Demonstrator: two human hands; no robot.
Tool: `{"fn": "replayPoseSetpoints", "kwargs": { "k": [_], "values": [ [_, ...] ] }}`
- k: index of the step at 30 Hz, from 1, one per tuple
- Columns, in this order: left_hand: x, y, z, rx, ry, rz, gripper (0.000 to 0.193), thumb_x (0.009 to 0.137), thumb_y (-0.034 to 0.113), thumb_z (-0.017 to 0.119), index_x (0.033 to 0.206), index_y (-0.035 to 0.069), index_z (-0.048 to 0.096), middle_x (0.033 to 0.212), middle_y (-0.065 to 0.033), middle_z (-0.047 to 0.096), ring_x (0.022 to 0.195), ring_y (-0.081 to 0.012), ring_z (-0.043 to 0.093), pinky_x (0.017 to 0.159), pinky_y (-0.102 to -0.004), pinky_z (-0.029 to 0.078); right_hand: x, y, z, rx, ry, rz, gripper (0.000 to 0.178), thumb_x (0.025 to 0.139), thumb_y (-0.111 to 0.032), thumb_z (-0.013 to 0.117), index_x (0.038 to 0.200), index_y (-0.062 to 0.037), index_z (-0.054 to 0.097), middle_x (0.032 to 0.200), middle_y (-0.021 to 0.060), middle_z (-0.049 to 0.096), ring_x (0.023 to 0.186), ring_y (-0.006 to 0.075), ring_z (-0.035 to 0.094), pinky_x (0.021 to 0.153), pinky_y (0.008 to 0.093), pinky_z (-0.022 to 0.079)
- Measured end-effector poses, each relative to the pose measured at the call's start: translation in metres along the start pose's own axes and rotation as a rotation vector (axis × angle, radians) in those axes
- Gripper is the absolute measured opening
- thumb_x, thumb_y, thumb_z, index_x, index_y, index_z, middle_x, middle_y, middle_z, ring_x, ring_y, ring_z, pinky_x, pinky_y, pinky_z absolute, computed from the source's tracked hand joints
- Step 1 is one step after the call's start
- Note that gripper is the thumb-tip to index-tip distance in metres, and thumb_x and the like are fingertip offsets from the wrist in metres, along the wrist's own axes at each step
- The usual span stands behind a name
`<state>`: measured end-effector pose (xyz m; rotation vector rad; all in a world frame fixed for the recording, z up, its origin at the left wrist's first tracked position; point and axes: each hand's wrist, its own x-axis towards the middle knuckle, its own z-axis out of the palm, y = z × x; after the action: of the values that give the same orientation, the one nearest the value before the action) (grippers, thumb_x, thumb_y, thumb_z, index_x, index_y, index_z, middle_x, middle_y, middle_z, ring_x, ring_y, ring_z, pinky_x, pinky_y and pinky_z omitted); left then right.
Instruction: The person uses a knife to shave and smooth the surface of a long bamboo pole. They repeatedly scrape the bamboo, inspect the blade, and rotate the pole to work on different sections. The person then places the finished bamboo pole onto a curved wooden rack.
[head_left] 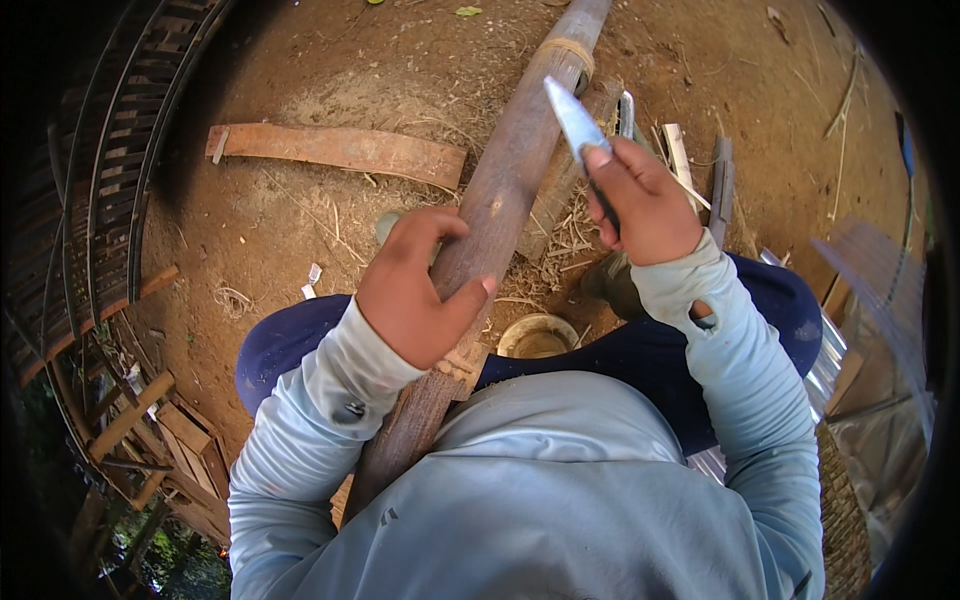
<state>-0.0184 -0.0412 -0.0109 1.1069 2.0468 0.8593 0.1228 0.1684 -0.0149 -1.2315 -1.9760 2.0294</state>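
Observation:
A long brown wooden pole [500, 190] runs slantwise from beside my body at the lower left up to the top of the view. My left hand [420, 285] curls onto its left side, thumb lying over the top and fingers at the edge, partly hidden. Below that hand, the pole has a paler, cut-looking patch [462, 368]. My right hand [645, 195] is closed around the dark handle of a knife [572, 115]. The knife's pale blade points up and left, over or just beside the pole's right edge. A light-coloured band [568, 48] wraps the pole farther up.
A flat brown strip of wood [340, 150] lies on the dirt floor left of the pole. A round bowl [540, 336] sits between my legs, near scattered shavings [565, 240]. Wood pieces [678, 155] lie to the right. A slatted bamboo structure [125, 150] stands at left.

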Motion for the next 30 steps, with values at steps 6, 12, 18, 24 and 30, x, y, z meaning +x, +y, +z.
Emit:
{"fn": "replayPoseSetpoints", "kwargs": {
  "k": [6, 12, 18, 24, 30],
  "values": [
    [0.010, -0.040, 0.006, -0.648, -0.268, -0.467, 0.083, 0.080, 0.028, 0.079, 0.140, -0.007, 0.035, 0.122, -0.0218, 0.058, 0.114, -0.0291, 0.059, 0.095, -0.0372, 0.049, -0.008, -0.003, 0.004, -0.351, -0.286, -0.070, 0.020, 0.101, -0.021, 0.054, 0.108, -0.0020, 0.056, 0.077, 0.0031, 0.063, 0.059, 0.0091, 0.057, 0.055, 0.0255, 0.046],
    [0.022, -0.030, 0.000, -0.826, -0.563, -0.525, 0.085, 0.081, 0.025, 0.077, 0.145, -0.004, 0.029, 0.121, -0.0150, 0.056, 0.109, -0.0205, 0.058, 0.093, -0.0338, 0.048, -0.001, 0.020, 0.006, -0.584, -0.264, -0.285, 0.024, 0.101, -0.025, 0.052, 0.099, -0.0014, 0.058, 0.074, 0.0150, 0.061, 0.066, 0.0308, 0.061, 0.062, 0.0412, 0.047],
    [0.016, -0.022, 0.005, -0.580, -0.424, -0.395, 0.091, 0.077, 0.036, 0.082, 0.139, -0.010, 0.034, 0.120, -0.0178, 0.059, 0.110, -0.0229, 0.060, 0.094, -0.0347, 0.049, 0.006, 0.016, 0.020, -0.623, -0.163, -0.309, 0.039, 0.101, -0.035, 0.050, 0.087, -0.0003, 0.062, 0.075, 0.0235, 0.060, 0.072, 0.0451, 0.059, 0.066, 0.0485, 0.047],
    [0.015, -0.026, 0.006, -0.455, -0.394, -0.341, 0.095, 0.075, 0.041, 0.082, 0.139, -0.010, 0.033, 0.122, -0.0211, 0.059, 0.111, -0.0259, 0.060, 0.096, -0.0356, 0.049, 0.009, 0.014, 0.023, -0.628, -0.141, -0.247, 0.042, 0.101, -0.037, 0.048, 0.088, -0.0011, 0.066, 0.077, 0.0239, 0.063, 0.076, 0.0454, 0.061, 0.071, 0.0517, 0.048],
    [0.016, -0.021, 0.003, -0.423, -0.388, -0.340, 0.095, 0.075, 0.040, 0.082, 0.140, -0.009, 0.033, 0.122, -0.0206, 0.059, 0.113, -0.0257, 0.060, 0.097, -0.0358, 0.048, 0.009, 0.015, 0.026, -0.655, -0.136, -0.231, 0.040, 0.100, -0.037, 0.049, 0.089, -0.0019, 0.066, 0.078, 0.0238, 0.064, 0.076, 0.0451, 0.062, 0.071, 0.0518, 0.048]
  ]
}}
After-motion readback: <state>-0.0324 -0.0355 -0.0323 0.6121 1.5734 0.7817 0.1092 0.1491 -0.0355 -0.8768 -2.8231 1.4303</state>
